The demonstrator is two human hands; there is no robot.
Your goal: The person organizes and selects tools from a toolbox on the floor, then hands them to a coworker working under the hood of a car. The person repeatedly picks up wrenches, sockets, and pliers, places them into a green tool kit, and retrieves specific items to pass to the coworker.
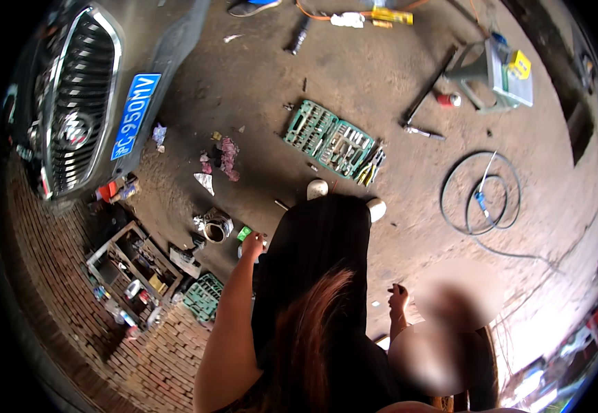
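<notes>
My left hand is out beside my dark-clothed legs, its fingers curled. A small green packet sits at the fingertips and appears pinched in them. Just left of it, a round metal part with a wide opening rests on the floor. My right hand does not show; only a strip of skin appears at the lower edge. Another person's hand, at my right, seems closed round a small dark thing. In front of my light shoes lies an opened green socket-tool case, with pliers at its right end.
A car front fills the far left. Below it are a divided wooden box and a second green tool case. Pink rags lie ahead. A coiled hose, a long bar and a grey stool are right.
</notes>
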